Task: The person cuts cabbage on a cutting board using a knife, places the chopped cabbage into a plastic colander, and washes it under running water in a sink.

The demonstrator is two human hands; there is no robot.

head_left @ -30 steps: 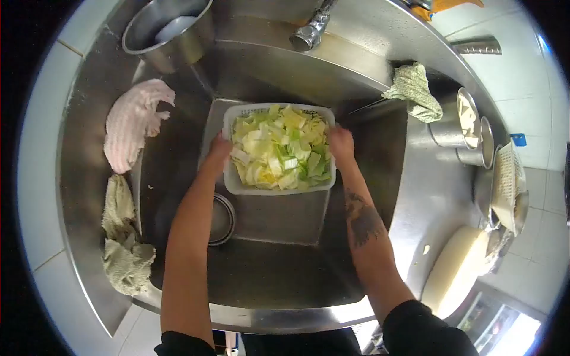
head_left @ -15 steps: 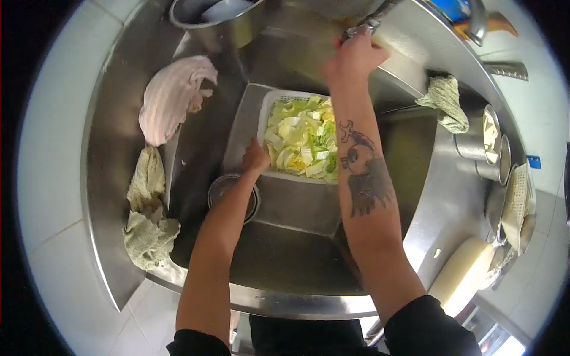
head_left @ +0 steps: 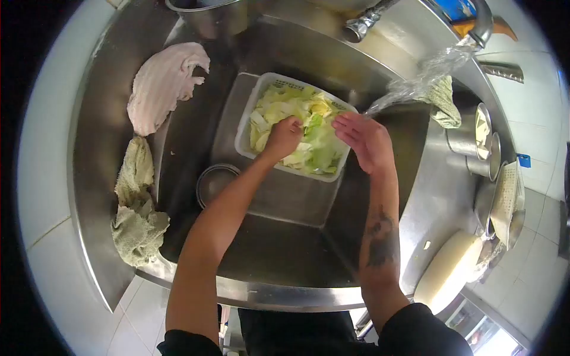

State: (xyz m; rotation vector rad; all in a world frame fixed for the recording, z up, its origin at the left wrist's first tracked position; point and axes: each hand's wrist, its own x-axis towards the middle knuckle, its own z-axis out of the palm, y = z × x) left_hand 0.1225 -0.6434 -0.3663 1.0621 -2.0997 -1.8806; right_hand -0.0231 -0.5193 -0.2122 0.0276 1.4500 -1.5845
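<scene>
A white plastic basket (head_left: 242, 132) of chopped cabbage (head_left: 319, 127) sits in the steel sink. My left hand (head_left: 285, 139) is over the cabbage with its fingers curled; what they hold, if anything, is hidden. Beside the basket's right rim, my right hand (head_left: 367, 141) has its fingers stretched out toward the cabbage. A stream of water (head_left: 424, 77) pours from the faucet spout (head_left: 482, 26) at upper right and reaches the area by my right hand.
A round metal strainer (head_left: 215, 183) lies left of the basket. Pinkish cloth (head_left: 163, 83) and a greenish rag (head_left: 139, 231) lie on the left ledge. A metal pot (head_left: 217, 21) stands behind. At right are a green cloth (head_left: 445, 107), metal containers (head_left: 466, 139) and a large pale radish (head_left: 449, 273).
My right hand has left the faucet fitting and come down to the basket's right side. Water now runs. My left hand has moved from the basket's left rim onto the cabbage; the basket has tilted round slightly.
</scene>
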